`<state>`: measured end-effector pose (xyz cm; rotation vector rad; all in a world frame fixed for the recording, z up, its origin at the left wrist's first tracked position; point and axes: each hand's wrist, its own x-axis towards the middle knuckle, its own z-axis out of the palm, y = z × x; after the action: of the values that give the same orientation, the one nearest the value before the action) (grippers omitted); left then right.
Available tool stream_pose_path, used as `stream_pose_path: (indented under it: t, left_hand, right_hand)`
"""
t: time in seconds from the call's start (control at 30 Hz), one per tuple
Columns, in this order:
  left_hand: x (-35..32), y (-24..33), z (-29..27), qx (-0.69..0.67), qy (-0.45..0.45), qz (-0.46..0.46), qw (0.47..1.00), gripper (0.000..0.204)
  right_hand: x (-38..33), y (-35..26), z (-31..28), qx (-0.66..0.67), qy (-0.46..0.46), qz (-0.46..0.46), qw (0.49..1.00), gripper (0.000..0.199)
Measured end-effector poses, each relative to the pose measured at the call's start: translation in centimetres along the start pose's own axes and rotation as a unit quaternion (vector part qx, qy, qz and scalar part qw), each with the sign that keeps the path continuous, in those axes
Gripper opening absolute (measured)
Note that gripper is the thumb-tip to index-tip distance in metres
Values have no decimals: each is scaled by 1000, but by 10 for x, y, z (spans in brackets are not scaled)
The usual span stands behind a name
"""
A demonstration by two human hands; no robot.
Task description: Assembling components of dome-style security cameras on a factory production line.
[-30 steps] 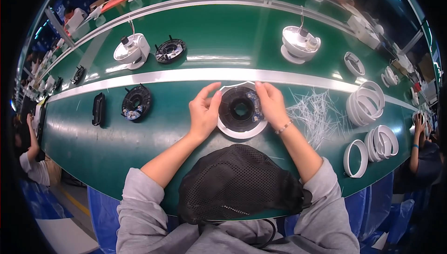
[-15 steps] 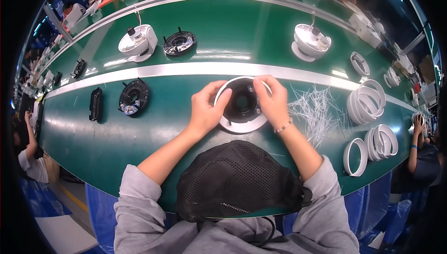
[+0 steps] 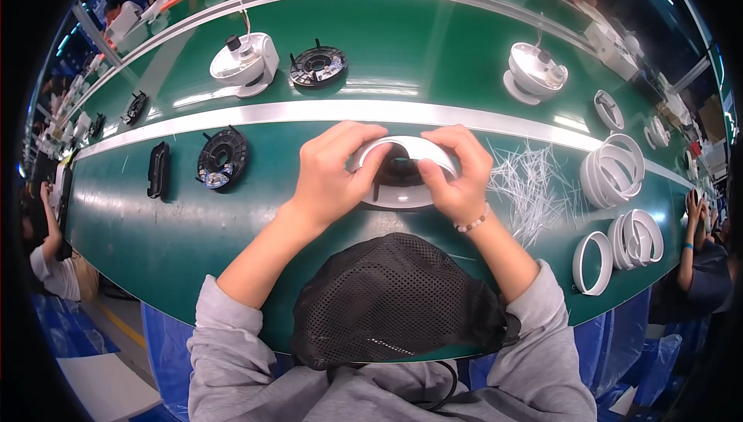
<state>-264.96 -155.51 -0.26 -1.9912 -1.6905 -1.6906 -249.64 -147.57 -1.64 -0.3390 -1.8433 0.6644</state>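
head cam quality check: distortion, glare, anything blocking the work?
Head view: strong fisheye, the silver belt rail bows and the corners go black; lamp glare streaks the green belt; both hands and the white ring look sharp; a black mesh mask covers the lower centre.

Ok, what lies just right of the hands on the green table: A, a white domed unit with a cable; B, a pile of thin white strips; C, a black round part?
B: the pile of thin white strips lies just beside the right hand on the table.

I see bright overhead light glaring off the green table (image 3: 433, 50); fisheye bends the edges, dark vignette at the corners, centre sharp.
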Motion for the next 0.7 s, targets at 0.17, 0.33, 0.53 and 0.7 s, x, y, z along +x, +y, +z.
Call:
stream_pose_path:
  t: [0.17, 0.33, 0.53, 0.7]
  left_hand:
    - [0, 3, -1, 35, -1, 40, 999, 9]
    - [4, 7, -6, -57, -8, -62, 996, 9]
    - [5, 1, 2, -201, -73, -282, 935, 24]
    - [-8, -3, 15, -177, -139, -280, 933, 30]
  right_hand:
    - [2, 0, -1, 30, -25, -4, 999, 25]
    - [0, 0, -2, 51, -67, 82, 993, 26]
    - [-2, 6, 8, 97, 0, 246, 964, 37]
    - [8, 20, -1, 164, 51, 378, 910, 43]
